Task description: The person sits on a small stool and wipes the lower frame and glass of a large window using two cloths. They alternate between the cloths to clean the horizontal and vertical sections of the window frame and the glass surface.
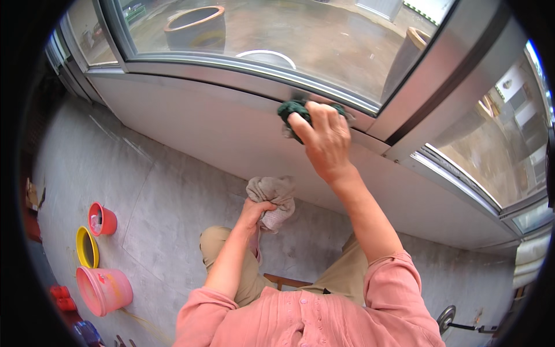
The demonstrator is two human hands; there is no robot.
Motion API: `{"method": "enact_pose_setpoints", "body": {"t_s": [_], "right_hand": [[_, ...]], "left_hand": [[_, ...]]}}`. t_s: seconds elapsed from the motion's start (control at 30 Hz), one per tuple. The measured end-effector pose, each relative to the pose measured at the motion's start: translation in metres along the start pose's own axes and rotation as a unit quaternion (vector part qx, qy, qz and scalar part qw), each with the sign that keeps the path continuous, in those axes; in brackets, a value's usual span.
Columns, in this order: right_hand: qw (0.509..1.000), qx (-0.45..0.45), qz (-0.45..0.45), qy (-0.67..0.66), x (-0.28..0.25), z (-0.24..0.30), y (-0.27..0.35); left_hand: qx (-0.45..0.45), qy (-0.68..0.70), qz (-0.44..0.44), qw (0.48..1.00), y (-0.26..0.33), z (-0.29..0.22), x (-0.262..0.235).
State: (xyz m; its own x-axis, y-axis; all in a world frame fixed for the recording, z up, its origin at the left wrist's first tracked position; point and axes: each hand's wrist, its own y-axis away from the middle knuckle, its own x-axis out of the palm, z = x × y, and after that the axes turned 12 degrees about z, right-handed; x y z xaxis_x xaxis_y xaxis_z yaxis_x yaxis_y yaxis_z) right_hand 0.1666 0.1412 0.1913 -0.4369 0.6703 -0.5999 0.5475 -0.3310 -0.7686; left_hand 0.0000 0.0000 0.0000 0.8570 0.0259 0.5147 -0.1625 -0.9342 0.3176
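Observation:
My right hand presses a dark green scrubbing cloth against the metal rail along the bottom of a window. Its fingers curl over the cloth, and a greyish edge of it shows by the fingertips. Lower down, my left hand grips a bunched beige rag, held above the floor in front of the white panel under the window. The rag hides part of the left fingers.
At left on the grey concrete floor stand a small red bucket, a yellow-rimmed one and a larger pink bucket. A metal post rises right of the window. Large pots stand beyond the glass. Part of a wooden stool shows between my legs.

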Motion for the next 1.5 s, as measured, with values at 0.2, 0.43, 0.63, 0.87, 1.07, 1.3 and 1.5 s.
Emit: {"method": "enact_pose_setpoints", "body": {"t_s": [0.2,0.43,0.63,0.87,1.07,1.3,1.5], "right_hand": [[0.989,-0.126,0.069,-0.019,0.081,0.086,-0.118],[0.978,-0.174,0.112,-0.002,0.072,0.074,-0.102],[0.982,-0.125,0.130,0.062,-0.017,-0.007,-0.004],[0.965,-0.203,0.156,0.054,0.088,0.078,-0.072],[0.960,-0.227,0.165,-0.024,0.128,0.111,-0.122],[0.981,-0.077,0.177,0.018,0.021,0.037,-0.028],[0.990,-0.106,0.094,-0.009,0.073,0.074,-0.082]], "left_hand": [[0.004,0.018,0.007,1.000,-0.033,-0.012,0.005],[-0.009,0.076,0.009,0.997,-0.070,-0.033,-0.018],[-0.006,0.095,0.064,0.993,-0.079,-0.034,0.002],[0.023,0.064,0.064,0.996,-0.052,-0.033,-0.001],[0.026,0.112,0.048,0.992,-0.046,-0.042,-0.007],[0.043,0.074,0.042,0.995,-0.038,-0.045,-0.017],[0.030,0.128,0.044,0.990,-0.036,-0.053,-0.040]]}}
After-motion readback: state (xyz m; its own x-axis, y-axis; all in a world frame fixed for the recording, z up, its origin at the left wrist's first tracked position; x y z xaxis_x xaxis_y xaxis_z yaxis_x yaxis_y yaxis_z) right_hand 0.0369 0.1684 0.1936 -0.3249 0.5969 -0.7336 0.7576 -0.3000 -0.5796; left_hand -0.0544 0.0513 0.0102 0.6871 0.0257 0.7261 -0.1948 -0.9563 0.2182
